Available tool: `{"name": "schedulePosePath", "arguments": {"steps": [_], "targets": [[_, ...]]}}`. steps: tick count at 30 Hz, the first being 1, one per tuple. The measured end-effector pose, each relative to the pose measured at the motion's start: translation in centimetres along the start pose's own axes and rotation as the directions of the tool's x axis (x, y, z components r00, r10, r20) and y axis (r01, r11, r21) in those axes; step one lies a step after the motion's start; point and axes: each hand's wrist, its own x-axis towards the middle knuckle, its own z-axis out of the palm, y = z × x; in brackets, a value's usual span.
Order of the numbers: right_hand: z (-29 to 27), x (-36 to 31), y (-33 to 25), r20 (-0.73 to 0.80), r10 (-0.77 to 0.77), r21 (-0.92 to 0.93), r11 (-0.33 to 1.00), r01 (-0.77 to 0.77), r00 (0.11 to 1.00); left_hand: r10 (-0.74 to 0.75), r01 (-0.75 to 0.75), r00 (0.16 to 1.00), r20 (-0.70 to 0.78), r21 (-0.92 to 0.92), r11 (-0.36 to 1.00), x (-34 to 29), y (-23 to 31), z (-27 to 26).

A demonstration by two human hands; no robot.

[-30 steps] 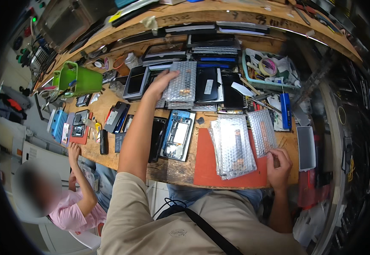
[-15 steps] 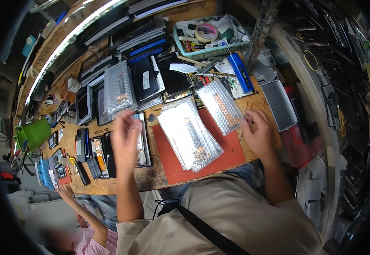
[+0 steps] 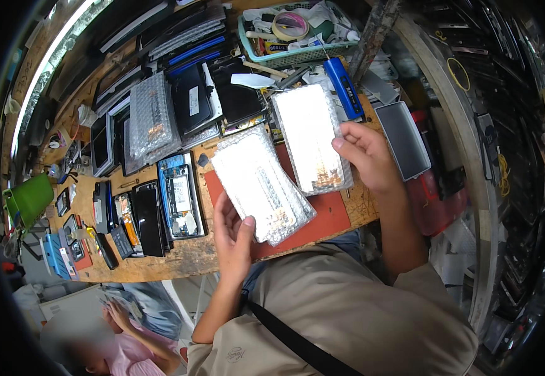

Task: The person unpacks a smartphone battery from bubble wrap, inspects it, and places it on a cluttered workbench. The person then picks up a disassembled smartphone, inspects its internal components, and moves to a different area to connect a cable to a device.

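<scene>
While the right hand [image 3: 369,153] grips a flat, silvery packet of clear bubble wrap [image 3: 313,135] by its right edge, with the thumb on top, the left hand [image 3: 233,241] pinches the lower left edge of a loose stack of similar bubble-wrapped packets [image 3: 260,182]; this stack lies over the red rectangular mat [image 3: 332,216], and the single packet is just beside it, on its right.

The chief risk, in my judgement, is sliding; the wrap looks smooth and the layers of the stack are not aligned, so a pull on one side only could spread them; the right hand holds its packet by one edge, therefore the far end could droop or turn; this end is near the blue pen-shaped tool [image 3: 342,88] and might knock it; if the contents are thin and stiff, as I suppose, a hard squeeze could bend them.

Compared with half a second ago, the left hand is no longer blurred and apart from the stack, but closed on its edge; the right hand, which was at the packet's lower corner, now grips its side, and the packet shines whiter; the opened blue-framed phone [image 3: 180,194], partly covered then, is now uncovered.
</scene>
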Motion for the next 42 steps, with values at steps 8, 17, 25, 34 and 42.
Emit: {"name": "schedulePosePath", "arguments": {"steps": [8, 17, 25, 34, 42], "targets": [[1.3, -2.7, -2.9, -0.016, -0.123, -0.068, 0.99, 0.122, 0.992, -0.009, 0.009, 1.0, 0.016, -0.024, 1.0, 0.3, 0.6, 0.0], [4.7, -1.8, 0.4, 0.035, 0.062, -0.471, 0.882, -0.039, 0.997, -0.087, 0.067, 0.994, -0.058, -0.289, 0.955, 0.1, 0.6, -0.1], [8.3, -1.9, 2.2, 0.235, 0.161, -0.444, 0.895, -0.041, 0.959, 0.062, -0.021, 0.972, -0.225, 0.179, 0.984, 1.0, -1.7, 5.2], [9.9, -1.7, 2.5, 0.26, 0.365, -0.066, 0.931, -0.36, 0.894, -0.14, 0.14, 0.989, 0.047, -0.59, 0.795, 0.2, -0.5, 0.8], [15.7, -3.5, 1.2, 0.36, 0.218, -0.046, 0.975, -0.217, 0.907, 0.11, -0.102, 0.994, 0.004, -0.356, 0.929, -4.4, 0.8, -3.2]]}}
